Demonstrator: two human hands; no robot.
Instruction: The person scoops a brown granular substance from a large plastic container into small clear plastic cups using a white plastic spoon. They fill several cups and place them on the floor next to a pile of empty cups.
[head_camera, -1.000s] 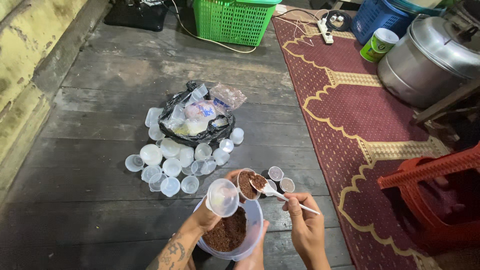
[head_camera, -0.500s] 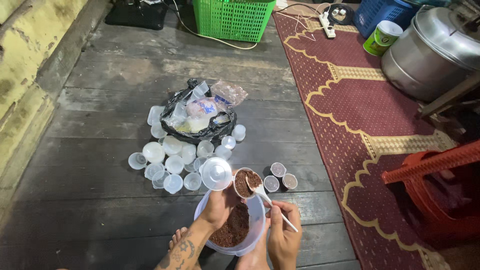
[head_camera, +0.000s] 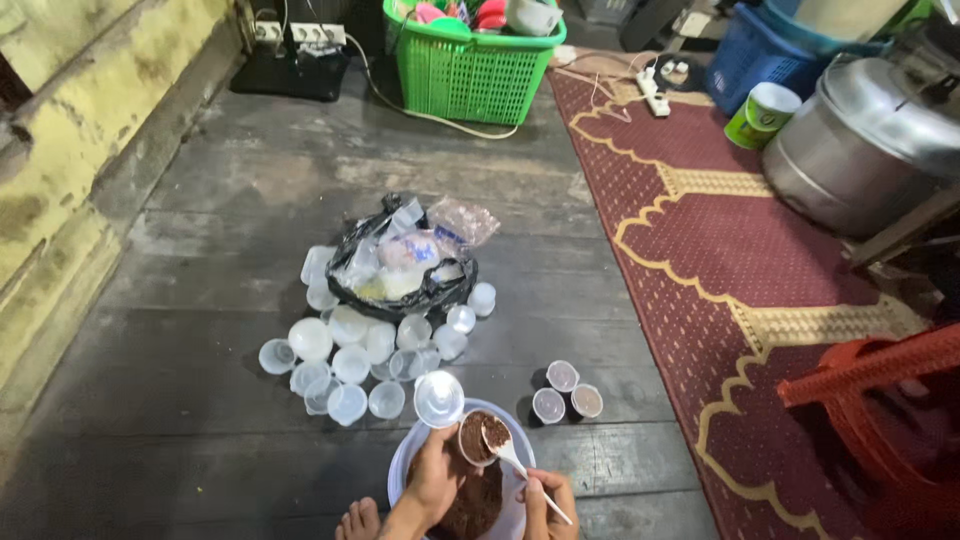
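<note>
Only a small part of the person shows at the bottom. The left hand (head_camera: 436, 478) and right hand (head_camera: 545, 495) are bare, with no rings or gloves to see. The left arm (head_camera: 405, 520) has no sleeve. A bare foot (head_camera: 357, 521) with toes shows, without a shoe.

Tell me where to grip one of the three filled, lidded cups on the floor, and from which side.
Take the nearest of the three filled cups by its round side wall just under the lid, reaching straight down from above. It stands upright, closed, with bare floor on the right; the other two crowd its far side.
</note>
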